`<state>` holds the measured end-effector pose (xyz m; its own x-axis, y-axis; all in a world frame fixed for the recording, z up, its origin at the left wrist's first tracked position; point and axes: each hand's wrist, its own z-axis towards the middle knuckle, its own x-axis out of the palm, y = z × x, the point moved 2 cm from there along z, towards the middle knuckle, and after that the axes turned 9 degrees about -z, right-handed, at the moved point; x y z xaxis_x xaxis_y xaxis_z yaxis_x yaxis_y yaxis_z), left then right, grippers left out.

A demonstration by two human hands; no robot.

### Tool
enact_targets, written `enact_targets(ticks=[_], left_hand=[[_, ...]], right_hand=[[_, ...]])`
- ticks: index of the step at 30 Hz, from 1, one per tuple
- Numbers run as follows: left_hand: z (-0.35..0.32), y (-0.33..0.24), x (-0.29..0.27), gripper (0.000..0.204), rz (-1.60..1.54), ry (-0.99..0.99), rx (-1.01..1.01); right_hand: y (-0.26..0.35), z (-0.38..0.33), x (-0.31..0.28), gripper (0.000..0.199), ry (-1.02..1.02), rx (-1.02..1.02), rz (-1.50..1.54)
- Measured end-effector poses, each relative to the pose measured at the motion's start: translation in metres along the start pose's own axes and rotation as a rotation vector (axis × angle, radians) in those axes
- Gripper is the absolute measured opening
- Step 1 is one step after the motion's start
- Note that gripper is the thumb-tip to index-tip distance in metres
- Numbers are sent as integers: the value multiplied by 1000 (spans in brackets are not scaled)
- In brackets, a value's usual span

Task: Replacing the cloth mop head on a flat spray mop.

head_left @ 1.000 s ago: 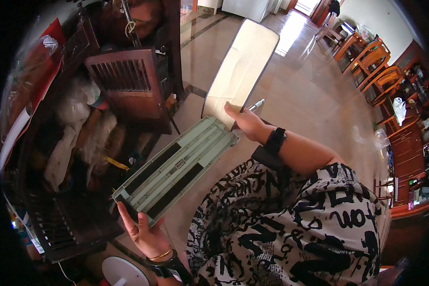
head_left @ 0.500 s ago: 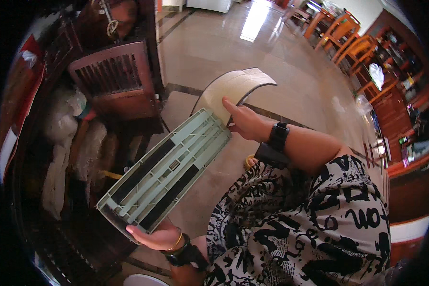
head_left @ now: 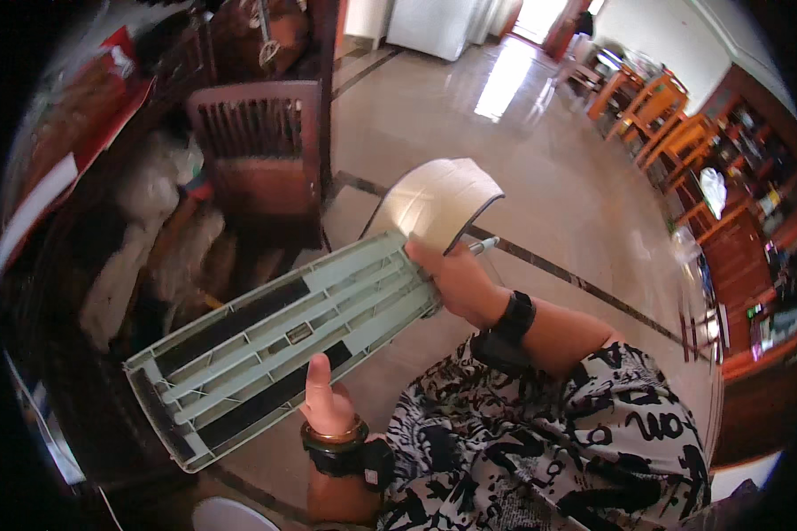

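A long pale green slatted plastic panel (head_left: 283,341) with dark slots lies across my lap, tilted from lower left to upper right. My left hand (head_left: 326,403) grips its near long edge, thumb up over the face. My right hand (head_left: 456,281) holds the panel's upper right end together with a curled cream sheet (head_left: 434,202) that bends over above it, and a pen (head_left: 485,244) sticks out past the fingers. A dark watch sits on my right wrist and bangles on my left.
A brown wooden chair (head_left: 261,150) stands to the left on the shiny tiled floor (head_left: 505,115). Pale bundles (head_left: 142,239) fill dark shelving at far left. Orange wooden chairs (head_left: 646,106) and cluttered shelves (head_left: 753,203) stand at the right. A white round object (head_left: 230,515) sits at the bottom.
The cream sheet, flat a second ago, has curled over toward me. The panel has swung lower and closer, and my left hand has shifted along its near edge.
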<state>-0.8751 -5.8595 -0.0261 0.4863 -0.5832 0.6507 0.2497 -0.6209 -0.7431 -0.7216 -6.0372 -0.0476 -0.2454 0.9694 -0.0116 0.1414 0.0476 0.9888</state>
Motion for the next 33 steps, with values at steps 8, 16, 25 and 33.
enact_targets(ticks=[8, 16, 25, 33], left_hand=[[13, 0, -2, 54, 196, 322, 86], [-1, -25, 38, 55, 244, 252, 64], [-7, -28, 54, 57, 197, 308, 81], [-7, -24, 39, 59, 121, 337, 61]], right_hand=[[13, 26, 8, 35, 30, -124, -98], [74, 21, -17, 24, 207, -285, 231], [147, 0, -32, 25, 79, -446, 9], [164, -15, -21, 31, -58, -732, -339]])
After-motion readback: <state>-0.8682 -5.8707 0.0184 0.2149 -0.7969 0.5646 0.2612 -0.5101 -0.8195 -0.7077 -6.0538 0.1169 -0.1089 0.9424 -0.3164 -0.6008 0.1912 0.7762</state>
